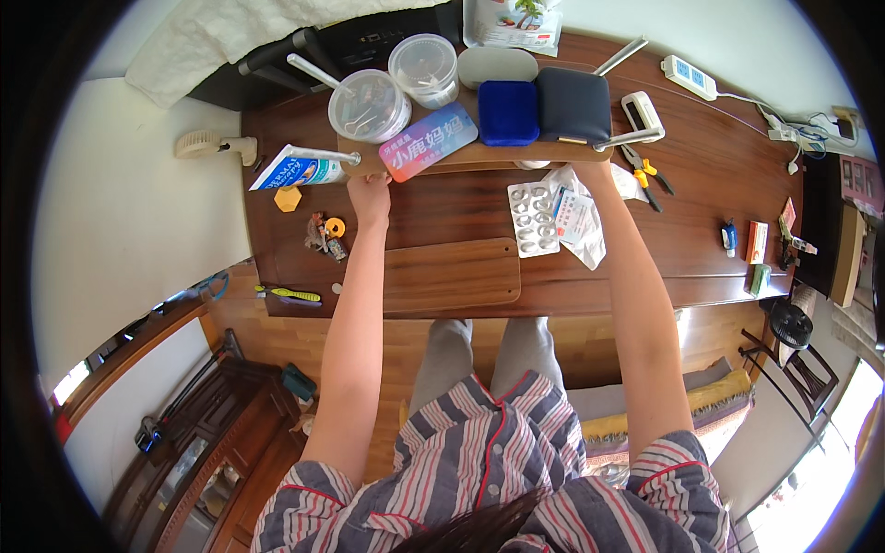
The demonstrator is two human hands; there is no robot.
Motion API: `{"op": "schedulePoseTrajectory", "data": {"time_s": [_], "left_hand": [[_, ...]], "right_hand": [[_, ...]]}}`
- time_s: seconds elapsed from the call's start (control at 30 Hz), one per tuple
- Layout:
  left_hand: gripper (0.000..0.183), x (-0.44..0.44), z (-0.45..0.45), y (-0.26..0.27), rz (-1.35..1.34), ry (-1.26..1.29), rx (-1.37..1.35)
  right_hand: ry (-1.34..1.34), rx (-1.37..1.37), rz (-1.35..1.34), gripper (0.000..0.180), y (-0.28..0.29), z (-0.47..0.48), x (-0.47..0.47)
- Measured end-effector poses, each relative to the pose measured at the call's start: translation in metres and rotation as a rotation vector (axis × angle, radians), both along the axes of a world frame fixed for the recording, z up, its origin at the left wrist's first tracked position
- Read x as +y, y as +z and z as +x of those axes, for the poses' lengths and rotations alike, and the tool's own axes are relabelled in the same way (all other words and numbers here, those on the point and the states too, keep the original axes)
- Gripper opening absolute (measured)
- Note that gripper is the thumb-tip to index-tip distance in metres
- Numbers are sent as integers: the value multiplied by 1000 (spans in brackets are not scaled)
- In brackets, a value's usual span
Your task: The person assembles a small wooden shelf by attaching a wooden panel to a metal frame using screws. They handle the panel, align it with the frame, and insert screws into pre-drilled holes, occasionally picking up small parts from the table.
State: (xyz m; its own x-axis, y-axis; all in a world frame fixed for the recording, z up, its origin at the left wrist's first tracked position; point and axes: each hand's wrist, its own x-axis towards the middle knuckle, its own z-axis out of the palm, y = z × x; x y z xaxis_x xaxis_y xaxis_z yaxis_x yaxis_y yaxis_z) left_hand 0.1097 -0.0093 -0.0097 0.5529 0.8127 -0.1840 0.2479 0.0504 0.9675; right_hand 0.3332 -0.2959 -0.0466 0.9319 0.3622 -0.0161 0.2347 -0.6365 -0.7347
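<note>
A small wooden shelf board (442,164) with metal posts at its corners stands before me on the desk. My left hand (371,193) grips its front edge near the left corner, fingers partly hidden by the board. At the right front corner, my right hand (592,173) reaches under the board, so its fingers are out of sight. Two lidded plastic tubs (370,107), a colourful printed box (429,142), a blue velvet box (508,114), a black case (574,104) and a grey case (498,67) rest on the shelf. A second wooden board (453,275) lies flat between my arms.
Near my right forearm are a blister pack (533,220), crumpled white wrapping (588,242) and yellow-black pliers (643,176). A power strip (690,77) sits at the back right. Left are a white tube (304,168), a handheld fan (214,146), keys (325,235) and a toothbrush (294,295).
</note>
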Motion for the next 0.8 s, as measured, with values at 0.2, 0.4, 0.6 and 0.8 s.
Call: {"op": "schedulePoseTrajectory", "data": {"time_s": [0.2, 0.4, 0.6, 0.8], "left_hand": [[25, -29, -34, -1, -137, 54, 102], [36, -43, -127, 34, -257, 101, 204], [29, -31, -180, 69, -127, 84, 265], [26, -36, -218, 91, -136, -47, 231]], "right_hand": [[-276, -2, 133, 22, 51, -36, -24], [-273, 229, -32, 23, 96, -160, -77], [-228, 413, 152, 30, 159, -187, -51], [-141, 989, 604, 28, 209, -171, 75]]}}
